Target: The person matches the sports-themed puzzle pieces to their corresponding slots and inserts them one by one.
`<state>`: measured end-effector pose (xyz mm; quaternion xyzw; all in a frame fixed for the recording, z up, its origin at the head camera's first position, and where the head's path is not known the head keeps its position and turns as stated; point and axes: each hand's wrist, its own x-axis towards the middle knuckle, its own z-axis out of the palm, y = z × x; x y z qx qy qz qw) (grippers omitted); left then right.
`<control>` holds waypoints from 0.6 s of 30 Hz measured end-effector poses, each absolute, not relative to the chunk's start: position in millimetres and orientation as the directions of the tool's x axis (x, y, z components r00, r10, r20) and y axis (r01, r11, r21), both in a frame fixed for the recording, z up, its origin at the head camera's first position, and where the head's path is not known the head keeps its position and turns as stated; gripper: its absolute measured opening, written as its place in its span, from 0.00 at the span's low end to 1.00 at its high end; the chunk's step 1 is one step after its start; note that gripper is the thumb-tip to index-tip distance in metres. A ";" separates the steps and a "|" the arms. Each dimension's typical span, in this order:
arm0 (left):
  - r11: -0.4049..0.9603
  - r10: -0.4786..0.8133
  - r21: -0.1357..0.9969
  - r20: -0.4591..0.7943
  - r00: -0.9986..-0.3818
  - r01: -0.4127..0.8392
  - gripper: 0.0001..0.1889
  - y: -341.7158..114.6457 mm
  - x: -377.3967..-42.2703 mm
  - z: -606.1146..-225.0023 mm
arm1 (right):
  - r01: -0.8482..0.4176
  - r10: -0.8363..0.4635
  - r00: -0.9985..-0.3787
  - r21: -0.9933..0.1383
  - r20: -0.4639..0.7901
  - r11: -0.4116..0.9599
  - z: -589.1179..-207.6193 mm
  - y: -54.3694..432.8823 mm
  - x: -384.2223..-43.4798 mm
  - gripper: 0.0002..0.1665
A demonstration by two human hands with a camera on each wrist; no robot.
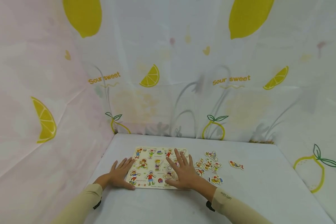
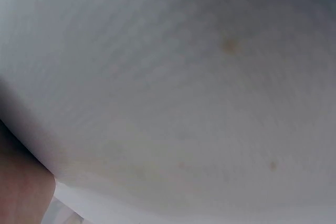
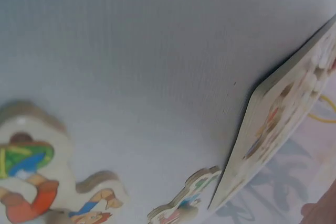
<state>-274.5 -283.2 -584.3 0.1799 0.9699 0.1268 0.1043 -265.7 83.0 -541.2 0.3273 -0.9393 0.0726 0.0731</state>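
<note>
A flat cream puzzle board (image 1: 144, 183) printed with cartoon sports figures lies on the white table. My left hand (image 1: 119, 175) rests at the board's left edge, fingers spread and straight, thumb by the lower left corner. Over the board's right part, my right hand (image 1: 186, 174) lies with fingers spread, covering some of the printed figures. Neither hand grips anything. In the left wrist view only a bit of the hand (image 2: 23, 192) shows against the white surface. The right wrist view shows the board's corner (image 3: 257, 108) and a loose figure piece (image 3: 37, 177).
Several loose wooden figure pieces (image 1: 208, 165) are grouped just right of the board. One more piece (image 1: 236, 165) lies farther right by itself, and another (image 1: 216, 179) is nearer the front. Lemon-printed cloth (image 1: 168, 102) walls in the table at the back and sides.
</note>
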 end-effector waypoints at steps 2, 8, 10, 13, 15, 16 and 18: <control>0.901 0.378 0.288 -0.152 -0.913 0.325 0.73 -282.1 -275.9 -584.1 | -0.614 -0.593 -0.782 -0.076 0.190 0.785 -541.2 85.8 -269.0 0.53; 0.894 0.382 0.314 -0.164 -0.909 0.319 0.73 -280.2 -269.7 -574.7 | -0.594 -0.575 -0.800 -0.087 0.169 0.800 -538.8 91.1 -271.7 0.50; 0.901 0.374 0.297 -0.167 -0.912 0.315 0.72 -279.5 -268.7 -576.8 | -0.584 -0.567 -0.808 -0.097 0.161 0.806 -537.5 94.7 -271.3 0.49; 0.900 0.376 0.300 -0.163 -0.912 0.317 0.72 -279.2 -276.3 -575.2 | -0.576 -0.554 -0.812 -0.102 0.182 0.811 -532.4 99.5 -277.6 0.48; 0.897 0.382 0.301 -0.164 -0.910 0.322 0.72 -279.6 -277.6 -574.3 | -0.579 -0.550 -0.809 -0.115 0.207 0.808 -531.6 102.8 -279.0 0.48; 0.896 0.384 0.306 -0.164 -0.909 0.323 0.71 -279.7 -277.3 -573.8 | -0.578 -0.546 -0.808 -0.121 0.220 0.807 -531.7 104.0 -278.8 0.48; 0.895 0.384 0.309 -0.164 -0.909 0.323 0.71 -280.9 -275.8 -576.5 | -0.579 -0.540 -0.805 -0.126 0.244 0.806 -535.3 106.5 -277.0 0.47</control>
